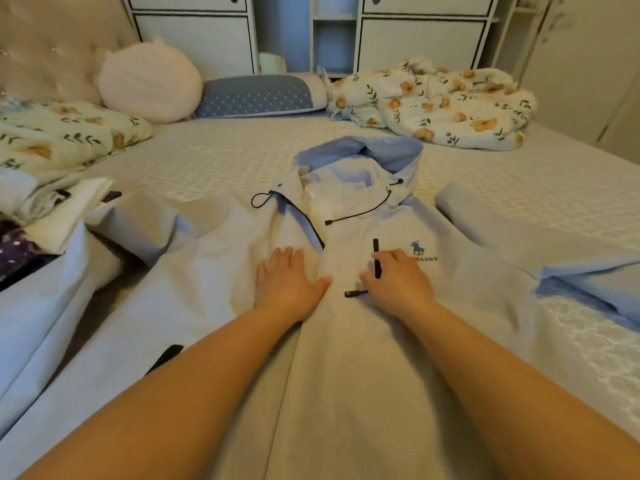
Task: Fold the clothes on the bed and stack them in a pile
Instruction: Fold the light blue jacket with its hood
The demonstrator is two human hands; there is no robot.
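A light blue hooded jacket (346, 341) lies face up across the bed, hood (363, 157) pointing away and both sleeves spread out to the sides. My left hand (287, 278) rests flat on the left chest panel beside the zipper. My right hand (398, 275) lies on the right chest next to a blue horse logo (417, 248), its fingers curled over a black zipper pull (376, 258). A second black pull tab (355, 293) lies just left of that hand.
Folded and loose clothes (52, 216) sit at the left edge of the bed. A floral duvet (433, 102) is bunched at the back right, a floral pillow (62, 133), a round white cushion (149, 81) and a blue pillow (259, 95) at the back. White cabinets (415, 32) stand behind.
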